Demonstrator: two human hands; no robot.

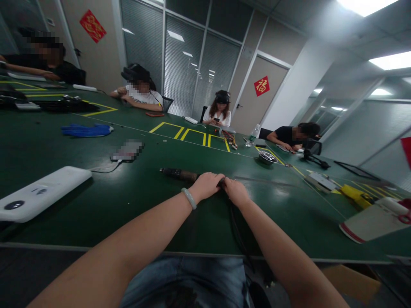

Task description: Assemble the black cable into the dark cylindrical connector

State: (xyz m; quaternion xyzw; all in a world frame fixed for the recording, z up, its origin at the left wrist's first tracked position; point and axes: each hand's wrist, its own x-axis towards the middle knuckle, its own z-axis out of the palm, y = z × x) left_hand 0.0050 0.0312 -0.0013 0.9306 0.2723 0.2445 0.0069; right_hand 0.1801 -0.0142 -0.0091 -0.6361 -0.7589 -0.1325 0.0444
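Note:
A slim corded electric screwdriver lies across the table in front of me, its dark tip pointing left. My left hand, with a pale bangle at the wrist, is wrapped over the rear part of its body. At the tool's tail end, my right hand is closed, touching the fingers of the left. From there a dark cord drops over the table's front edge. The fingers' undersides are hidden.
On the green table are a white device cabled to a phone, a blue glove, a metal bowl, a water bottle and a tilted-looking white tub. Several people sit along the far side.

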